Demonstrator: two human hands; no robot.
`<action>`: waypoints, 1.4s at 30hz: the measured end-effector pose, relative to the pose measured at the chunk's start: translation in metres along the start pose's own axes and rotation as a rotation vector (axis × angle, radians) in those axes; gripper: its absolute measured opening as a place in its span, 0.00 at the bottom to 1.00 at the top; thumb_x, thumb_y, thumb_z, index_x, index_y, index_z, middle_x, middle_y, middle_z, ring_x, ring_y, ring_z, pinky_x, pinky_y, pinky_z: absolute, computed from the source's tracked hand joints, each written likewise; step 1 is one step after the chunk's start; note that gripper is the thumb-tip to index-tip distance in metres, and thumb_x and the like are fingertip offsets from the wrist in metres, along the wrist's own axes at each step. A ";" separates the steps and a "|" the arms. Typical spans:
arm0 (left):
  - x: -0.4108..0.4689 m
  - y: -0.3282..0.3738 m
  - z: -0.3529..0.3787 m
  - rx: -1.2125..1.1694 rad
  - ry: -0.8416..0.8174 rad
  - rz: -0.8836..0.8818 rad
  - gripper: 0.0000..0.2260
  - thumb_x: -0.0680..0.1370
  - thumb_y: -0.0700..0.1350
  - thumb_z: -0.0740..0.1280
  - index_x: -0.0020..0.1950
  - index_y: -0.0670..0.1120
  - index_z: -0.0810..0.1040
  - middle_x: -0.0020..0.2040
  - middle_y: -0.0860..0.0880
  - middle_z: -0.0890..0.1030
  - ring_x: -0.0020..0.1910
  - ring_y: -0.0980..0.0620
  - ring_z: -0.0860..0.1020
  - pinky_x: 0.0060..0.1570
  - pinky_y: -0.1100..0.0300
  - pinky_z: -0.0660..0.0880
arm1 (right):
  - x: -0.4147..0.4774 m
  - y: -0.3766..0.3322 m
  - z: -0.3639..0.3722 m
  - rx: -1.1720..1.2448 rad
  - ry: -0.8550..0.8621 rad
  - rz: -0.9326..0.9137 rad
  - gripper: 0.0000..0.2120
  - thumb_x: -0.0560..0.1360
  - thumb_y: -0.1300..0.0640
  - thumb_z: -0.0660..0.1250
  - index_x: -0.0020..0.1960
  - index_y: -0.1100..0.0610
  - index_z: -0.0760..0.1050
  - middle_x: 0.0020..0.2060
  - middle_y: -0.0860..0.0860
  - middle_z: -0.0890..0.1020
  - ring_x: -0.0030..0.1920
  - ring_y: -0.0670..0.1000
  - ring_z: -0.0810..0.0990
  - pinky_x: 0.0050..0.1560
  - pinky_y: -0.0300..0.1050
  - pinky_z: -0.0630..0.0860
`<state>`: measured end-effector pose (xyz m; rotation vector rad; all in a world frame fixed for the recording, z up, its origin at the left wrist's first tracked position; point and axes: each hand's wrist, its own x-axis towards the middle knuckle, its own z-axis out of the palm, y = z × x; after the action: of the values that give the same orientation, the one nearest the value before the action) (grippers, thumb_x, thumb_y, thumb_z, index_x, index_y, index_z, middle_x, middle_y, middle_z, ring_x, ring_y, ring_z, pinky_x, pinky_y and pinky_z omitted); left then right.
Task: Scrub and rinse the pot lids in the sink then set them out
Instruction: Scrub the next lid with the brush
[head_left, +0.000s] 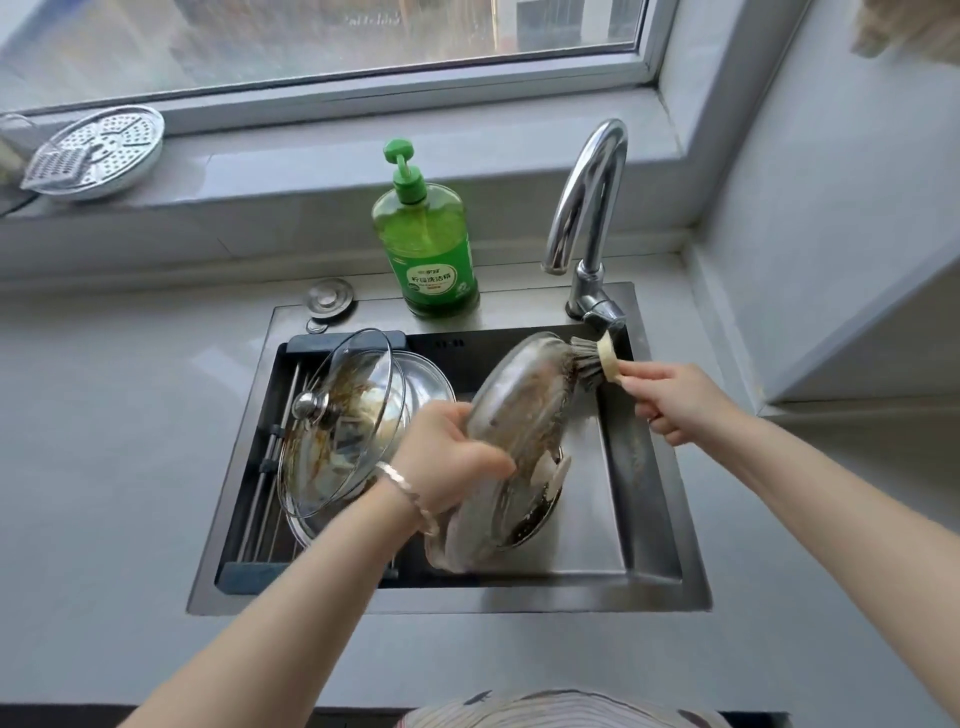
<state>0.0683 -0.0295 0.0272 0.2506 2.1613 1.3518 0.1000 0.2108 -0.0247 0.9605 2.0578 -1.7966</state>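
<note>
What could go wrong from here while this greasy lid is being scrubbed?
1. Only the left hand grips the held glass lid, tilted over the sink, while the brush in the right hand works at its far rim. The greasy glass could slip and strike the steel.
2. The second glass lid leans on the rack right beside the left forearm; a bump might topple it.

green soap bottle (425, 244), cream brush (608, 358), brown-streaked glass lid (524, 410), silver faucet (587, 202).
</note>
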 end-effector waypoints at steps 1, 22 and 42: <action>0.003 -0.004 0.011 0.130 0.005 0.070 0.07 0.62 0.40 0.71 0.36 0.37 0.80 0.35 0.37 0.82 0.33 0.44 0.80 0.34 0.49 0.78 | 0.000 0.001 0.001 0.000 0.038 0.020 0.15 0.79 0.53 0.59 0.65 0.49 0.73 0.28 0.52 0.67 0.18 0.44 0.58 0.19 0.29 0.54; 0.018 -0.077 0.072 0.689 -0.090 0.145 0.41 0.67 0.71 0.52 0.75 0.51 0.55 0.77 0.49 0.51 0.76 0.48 0.45 0.73 0.49 0.48 | -0.033 0.043 -0.015 0.028 0.362 0.070 0.12 0.71 0.65 0.62 0.53 0.55 0.67 0.29 0.52 0.65 0.26 0.50 0.62 0.17 0.35 0.58; -0.015 -0.056 0.019 -0.254 0.116 -0.143 0.18 0.74 0.30 0.60 0.50 0.54 0.68 0.48 0.47 0.76 0.49 0.43 0.78 0.43 0.47 0.78 | -0.062 0.056 0.044 -0.755 0.224 -0.537 0.20 0.76 0.62 0.59 0.64 0.48 0.75 0.38 0.57 0.76 0.40 0.62 0.77 0.40 0.50 0.74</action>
<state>0.0990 -0.0475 -0.0220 -0.0814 2.0285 1.5700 0.1708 0.1509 -0.0425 0.4157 2.9931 -0.9061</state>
